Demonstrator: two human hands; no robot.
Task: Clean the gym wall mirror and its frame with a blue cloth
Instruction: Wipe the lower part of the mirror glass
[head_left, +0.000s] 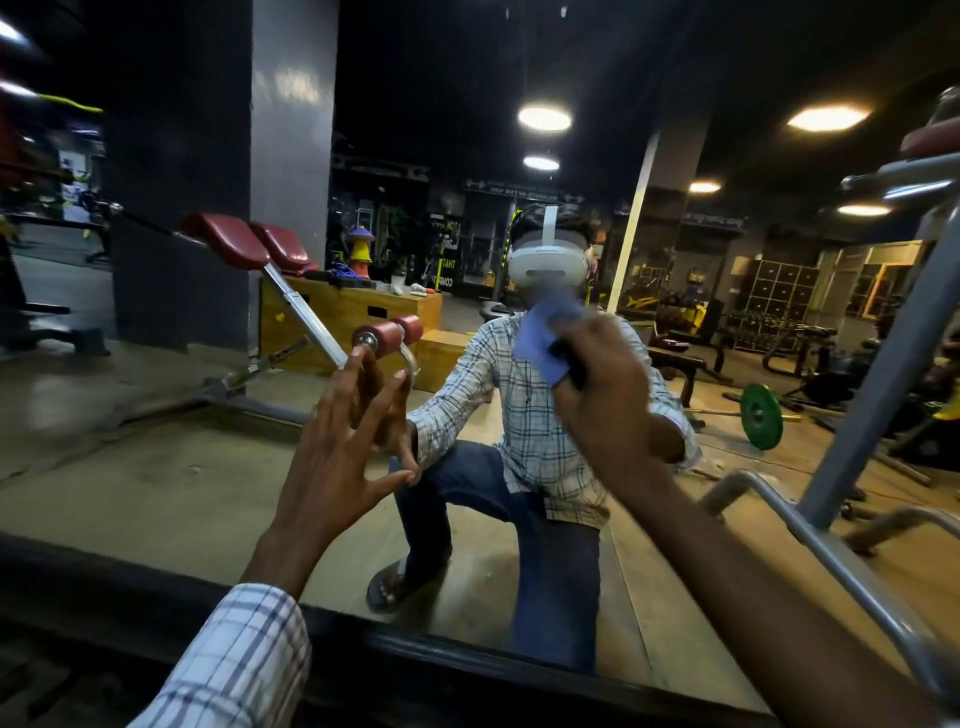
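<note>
The wall mirror (156, 467) fills most of the view and reflects a crouching person in a checked shirt and the gym behind. Its dark lower frame (467, 649) runs across the bottom. My left hand (337, 447) has its fingers spread and straight, the fingertips touching the glass left of centre. My right hand (608, 395) is raised at centre right and holds the blue cloth (543, 338) against the glass, blurred by motion. The cloth covers the reflected person's chin and chest area.
A grey metal machine frame (810, 525) stands close at the right, its bars crossing near my right forearm. Everything else is reflection: a red-padded bench (244, 244), wooden boxes (353, 306), a green weight plate (761, 415) and ceiling lights.
</note>
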